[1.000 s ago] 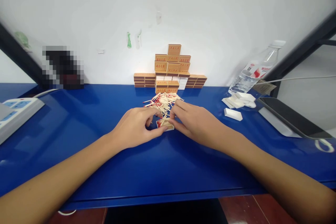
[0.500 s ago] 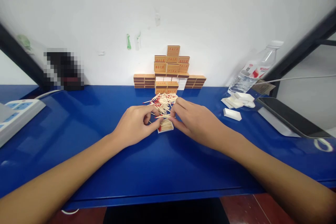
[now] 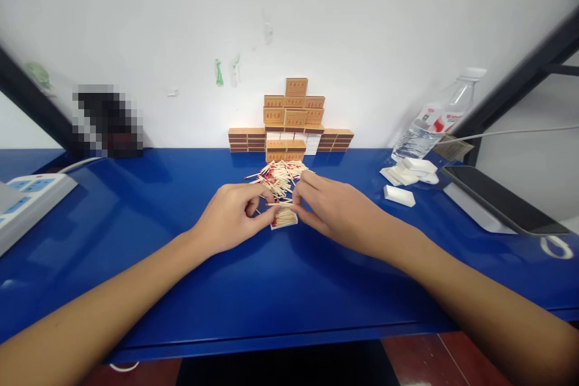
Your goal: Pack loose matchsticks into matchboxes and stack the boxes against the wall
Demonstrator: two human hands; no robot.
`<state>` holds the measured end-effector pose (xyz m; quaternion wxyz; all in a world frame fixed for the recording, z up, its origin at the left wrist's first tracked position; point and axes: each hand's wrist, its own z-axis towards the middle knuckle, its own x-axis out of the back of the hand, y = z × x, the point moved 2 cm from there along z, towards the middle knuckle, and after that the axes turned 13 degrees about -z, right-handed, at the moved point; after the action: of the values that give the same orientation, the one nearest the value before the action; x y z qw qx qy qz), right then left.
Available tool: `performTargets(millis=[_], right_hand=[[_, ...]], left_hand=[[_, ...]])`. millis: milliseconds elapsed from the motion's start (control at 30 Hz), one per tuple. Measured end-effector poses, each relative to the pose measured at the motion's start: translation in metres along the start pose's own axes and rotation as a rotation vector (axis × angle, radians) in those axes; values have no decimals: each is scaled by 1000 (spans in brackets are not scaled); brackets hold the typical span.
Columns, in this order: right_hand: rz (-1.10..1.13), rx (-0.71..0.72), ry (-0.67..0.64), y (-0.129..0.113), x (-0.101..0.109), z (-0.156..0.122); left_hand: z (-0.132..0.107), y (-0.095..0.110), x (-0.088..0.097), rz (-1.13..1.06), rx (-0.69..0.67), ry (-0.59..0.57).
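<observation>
Both hands are up close together over a little white tray [image 3: 284, 226], fingers and thumbs pinched in. Left hand [image 3: 235, 215] has the red-head end of a small bunch of matches [image 3: 284, 204], right hand [image 3: 337, 211] has the plain end, so the sticks run crosswise between the fingertips. The tray sits on the blue table [image 3: 217, 301] right under them, with more matches inside, heads to the left.

Compared with a second ago, the held sticks lie straighter across (they were slanting down over the tray) and more of the tray's contents shows. Since half a second ago it's pretty much the same pose, and the boxes at the back haven't budged.

Just beyond the fingers is a messy match pile [image 3: 277, 178], its near right edge partly hidden by the right hand. Fingers also cover bits of the tray's back edge, so can't tell how full it is there. Behind the pile, two matchboxes [image 3: 284, 151] stand in front of a stepped matchbox stack [image 3: 295, 114] by the wall. Off right: loose white pieces [image 3: 399, 195], a tilted clear bottle [image 3: 427, 123] and a phone [image 3: 502, 199]. Far left, a power strip [image 3: 40, 196].
</observation>
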<state>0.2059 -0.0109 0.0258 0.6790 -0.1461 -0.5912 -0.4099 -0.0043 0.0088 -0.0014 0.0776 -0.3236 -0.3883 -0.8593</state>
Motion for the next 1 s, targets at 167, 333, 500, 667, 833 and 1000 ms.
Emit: performTargets(millis=[167,333,500,667,833,1000], right_hand=[[19,18,0,1,-3,-1],[14,21,-16,2,-1,-2],[40,-10,-17,6,1,-3],[71,11,-5,4,0,-2],[64,-10,-80,13,-1,-5],[5,-84,-102,36,-3,-10]], left_hand=[[0,1,0,-14,-18,-4],[1,1,0,-7,-10,-34],[1,1,0,6,-12,-42],[0,-1,0,-4,-19,-17],[1,1,0,9,-23,-57],[0,1,1,11,-50,-82]])
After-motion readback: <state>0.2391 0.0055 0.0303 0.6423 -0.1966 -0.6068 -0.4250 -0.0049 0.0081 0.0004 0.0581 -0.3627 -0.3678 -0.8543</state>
